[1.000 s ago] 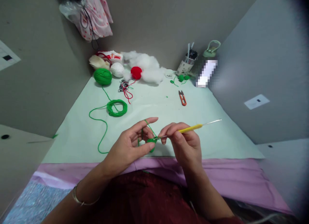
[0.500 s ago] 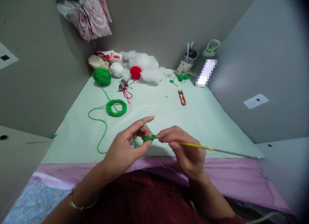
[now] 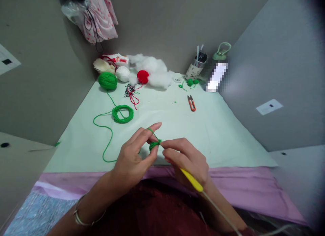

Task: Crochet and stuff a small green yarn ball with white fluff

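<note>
Between the thumb and fingers of my left hand (image 3: 135,153) is a small green crochet piece (image 3: 153,146). Green working yarn (image 3: 111,137) runs over my raised left index finger down to that piece. My right hand (image 3: 188,158) is closed around a crochet hook with a yellow handle (image 3: 191,180), whose rear shaft points down toward me. The hook's tip meets the edge of the green piece; my fingertips partly hide it. From my left hand the yarn curves back to a loose green coil (image 3: 122,114) and a green yarn ball (image 3: 107,81).
Orange thread snips (image 3: 191,103) lie right of centre. Along the back are a white ball (image 3: 123,74), a red ball (image 3: 143,77), white stuffing (image 3: 154,68), a pen cup (image 3: 195,68) and small green pieces (image 3: 190,82). Tangled yarn scraps (image 3: 130,90) lie nearby. Grey partitions enclose the table.
My right hand has turned, swinging the hook's rear end from pointing right to pointing down toward me. The green piece has tilted and shifted slightly left in my left fingers.
</note>
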The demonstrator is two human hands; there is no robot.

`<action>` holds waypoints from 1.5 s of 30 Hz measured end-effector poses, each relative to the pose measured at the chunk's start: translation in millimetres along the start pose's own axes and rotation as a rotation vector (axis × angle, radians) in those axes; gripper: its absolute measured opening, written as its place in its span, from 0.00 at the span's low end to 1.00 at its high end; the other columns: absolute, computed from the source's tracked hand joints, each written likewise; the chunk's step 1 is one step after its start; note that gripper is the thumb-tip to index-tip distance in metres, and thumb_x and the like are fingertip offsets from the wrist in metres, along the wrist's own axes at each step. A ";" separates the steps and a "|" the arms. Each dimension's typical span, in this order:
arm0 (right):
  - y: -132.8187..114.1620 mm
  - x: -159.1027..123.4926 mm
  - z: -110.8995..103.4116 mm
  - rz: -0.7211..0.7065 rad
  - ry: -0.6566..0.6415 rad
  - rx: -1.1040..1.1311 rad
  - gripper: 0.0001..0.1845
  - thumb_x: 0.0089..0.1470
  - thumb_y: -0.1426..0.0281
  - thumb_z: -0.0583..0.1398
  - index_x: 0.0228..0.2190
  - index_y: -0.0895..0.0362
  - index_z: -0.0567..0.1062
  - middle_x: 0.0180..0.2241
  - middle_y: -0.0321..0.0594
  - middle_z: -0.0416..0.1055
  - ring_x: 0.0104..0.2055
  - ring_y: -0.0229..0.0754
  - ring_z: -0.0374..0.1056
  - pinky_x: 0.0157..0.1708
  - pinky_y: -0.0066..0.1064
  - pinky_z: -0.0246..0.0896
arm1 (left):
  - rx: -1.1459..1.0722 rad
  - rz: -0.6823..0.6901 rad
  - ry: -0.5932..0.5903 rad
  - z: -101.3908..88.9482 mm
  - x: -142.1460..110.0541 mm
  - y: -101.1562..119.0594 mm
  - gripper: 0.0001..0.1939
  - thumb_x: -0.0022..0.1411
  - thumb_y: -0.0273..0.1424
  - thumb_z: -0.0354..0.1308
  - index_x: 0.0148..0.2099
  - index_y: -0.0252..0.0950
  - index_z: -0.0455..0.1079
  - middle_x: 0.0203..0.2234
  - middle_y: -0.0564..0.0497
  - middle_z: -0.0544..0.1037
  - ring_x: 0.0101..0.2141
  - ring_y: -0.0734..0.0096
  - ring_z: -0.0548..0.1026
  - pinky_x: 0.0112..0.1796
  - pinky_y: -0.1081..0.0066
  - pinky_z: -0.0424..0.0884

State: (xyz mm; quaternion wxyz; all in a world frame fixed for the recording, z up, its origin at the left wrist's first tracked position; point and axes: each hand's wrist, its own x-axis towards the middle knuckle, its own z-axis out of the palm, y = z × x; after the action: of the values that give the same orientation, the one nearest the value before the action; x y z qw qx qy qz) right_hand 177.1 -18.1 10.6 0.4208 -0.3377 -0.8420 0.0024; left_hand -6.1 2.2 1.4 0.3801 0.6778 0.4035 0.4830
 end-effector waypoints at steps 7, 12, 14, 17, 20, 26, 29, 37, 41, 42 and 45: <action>1.4 -6.1 14.2 -0.059 0.154 -0.131 0.13 0.62 0.77 0.60 0.46 0.51 0.77 0.43 0.43 0.79 0.41 0.42 0.77 0.36 0.32 0.79 | -0.369 -0.282 -0.007 7.1 -5.2 6.4 0.28 0.65 0.28 0.61 0.65 0.45 0.67 0.36 0.54 0.72 0.40 0.74 0.73 0.48 0.73 0.69; 1.8 -12.4 16.7 -0.106 0.219 -0.237 0.16 0.58 0.80 0.63 0.46 0.53 0.78 0.42 0.42 0.77 0.43 0.42 0.75 0.42 0.32 0.79 | -0.703 -0.419 -0.019 7.8 -6.0 10.6 0.30 0.61 0.29 0.66 0.65 0.48 0.68 0.35 0.55 0.70 0.37 0.77 0.71 0.43 0.77 0.69; -0.3 -15.3 15.6 -0.076 0.200 -0.256 0.22 0.55 0.84 0.65 0.49 0.53 0.78 0.41 0.42 0.77 0.45 0.42 0.75 0.45 0.33 0.77 | -0.864 -0.516 -0.084 7.0 -3.6 11.2 0.31 0.59 0.30 0.68 0.64 0.47 0.69 0.34 0.55 0.70 0.35 0.77 0.70 0.39 0.78 0.68; 0.5 -16.8 13.6 -0.080 0.165 -0.088 0.22 0.58 0.82 0.63 0.53 0.55 0.76 0.43 0.44 0.77 0.47 0.43 0.75 0.44 0.33 0.77 | -1.004 -0.617 -0.166 5.1 0.5 10.7 0.32 0.56 0.30 0.70 0.63 0.44 0.71 0.33 0.54 0.70 0.34 0.77 0.68 0.37 0.78 0.67; 2.6 -13.3 10.9 0.060 0.189 0.206 0.20 0.62 0.79 0.59 0.53 0.52 0.76 0.45 0.43 0.77 0.45 0.42 0.75 0.40 0.34 0.76 | -0.953 -0.588 -0.161 1.8 3.3 6.8 0.33 0.55 0.30 0.70 0.63 0.44 0.70 0.34 0.53 0.71 0.34 0.76 0.68 0.37 0.77 0.66; 3.8 -3.3 4.0 0.430 0.288 0.700 0.13 0.64 0.76 0.59 0.42 0.51 0.81 0.35 0.39 0.78 0.35 0.40 0.75 0.36 0.35 0.73 | -0.692 -0.428 -0.211 -9.4 5.0 -2.7 0.26 0.60 0.30 0.67 0.61 0.49 0.73 0.35 0.54 0.69 0.34 0.77 0.66 0.35 0.78 0.65; 6.5 -1.0 5.7 0.569 0.287 0.957 0.10 0.65 0.72 0.59 0.38 0.51 0.82 0.32 0.37 0.76 0.29 0.38 0.72 0.30 0.33 0.71 | -0.655 -0.412 -0.240 -11.5 4.3 -1.9 0.25 0.62 0.30 0.66 0.60 0.51 0.73 0.34 0.55 0.68 0.33 0.79 0.67 0.35 0.78 0.66; 2.0 0.6 19.8 0.490 0.298 0.692 0.11 0.63 0.74 0.61 0.41 0.49 0.82 0.38 0.39 0.79 0.43 0.44 0.74 0.43 0.38 0.72 | -0.766 -0.482 -0.240 3.1 0.5 -1.8 0.26 0.61 0.30 0.68 0.61 0.53 0.72 0.41 0.53 0.78 0.43 0.73 0.73 0.45 0.74 0.68; 1.4 -1.8 23.2 0.423 0.286 0.530 0.13 0.64 0.76 0.59 0.44 0.50 0.80 0.39 0.39 0.78 0.41 0.42 0.75 0.39 0.36 0.74 | -0.784 -0.488 -0.135 8.8 -0.2 -0.3 0.26 0.60 0.30 0.69 0.60 0.49 0.74 0.37 0.54 0.77 0.38 0.76 0.71 0.42 0.76 0.67; 1.4 -3.5 24.3 0.350 0.258 0.399 0.14 0.63 0.77 0.59 0.46 0.50 0.79 0.41 0.40 0.78 0.43 0.42 0.75 0.40 0.36 0.75 | -0.813 -0.493 -0.094 11.0 -0.2 0.9 0.26 0.59 0.30 0.69 0.59 0.49 0.74 0.36 0.54 0.76 0.38 0.77 0.71 0.41 0.77 0.67; 1.9 -9.9 28.4 0.088 0.248 -0.065 0.21 0.59 0.79 0.63 0.50 0.48 0.78 0.46 0.42 0.76 0.46 0.45 0.75 0.41 0.36 0.76 | -0.961 -0.564 -0.013 17.2 0.7 4.2 0.25 0.59 0.31 0.69 0.59 0.45 0.75 0.34 0.54 0.76 0.36 0.77 0.71 0.40 0.78 0.66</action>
State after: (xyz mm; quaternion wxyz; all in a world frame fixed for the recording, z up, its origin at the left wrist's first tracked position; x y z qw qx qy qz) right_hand 162.1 -14.3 -15.3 0.5100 -0.3854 -0.7675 -0.0481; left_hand 11.3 -1.0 1.3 0.7635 0.2971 0.3012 0.4879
